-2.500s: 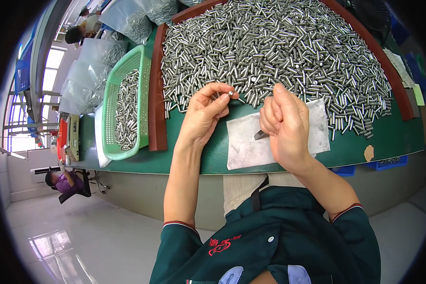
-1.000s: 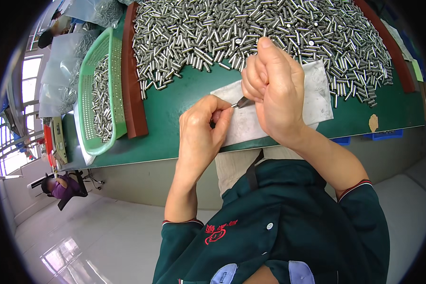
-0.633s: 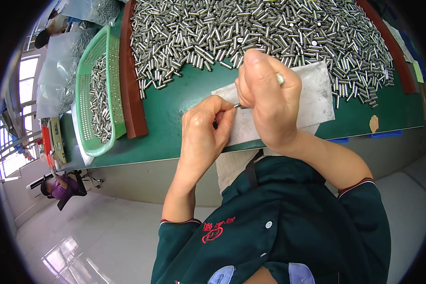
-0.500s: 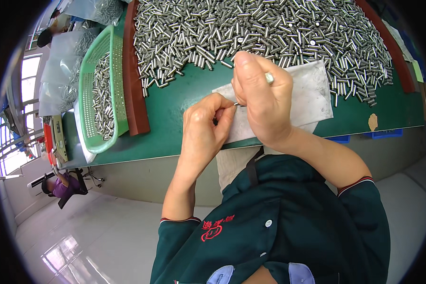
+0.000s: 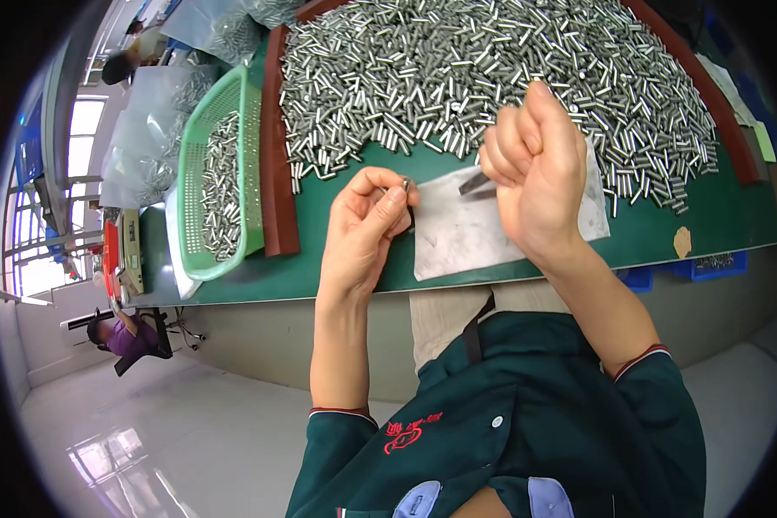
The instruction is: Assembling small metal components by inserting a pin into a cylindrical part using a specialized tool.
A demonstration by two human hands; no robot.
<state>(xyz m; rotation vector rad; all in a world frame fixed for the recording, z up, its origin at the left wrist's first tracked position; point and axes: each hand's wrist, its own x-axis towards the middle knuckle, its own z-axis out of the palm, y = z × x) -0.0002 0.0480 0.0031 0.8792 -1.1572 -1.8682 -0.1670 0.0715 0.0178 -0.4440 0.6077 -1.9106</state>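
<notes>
Pins point(image 5: 492, 78) are heaped on the green surface point(image 5: 337, 276), a dark tool point(image 5: 475, 181) is gripped in the closed right hand point(image 5: 535, 177), and one small, hard, likely slippery pin point(image 5: 405, 183) is pinched endwise by left hand point(image 5: 367, 224) fingertips.

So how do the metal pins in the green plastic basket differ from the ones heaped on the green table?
The small metal pins in the green plastic basket form a thin, narrow layer, while the heap of small metal pins on the green table is far larger and spreads wide. The basket's pins sit inside mesh walls; the heap lies loose behind a brown strip. Both look like short silvery cylinders.
</notes>
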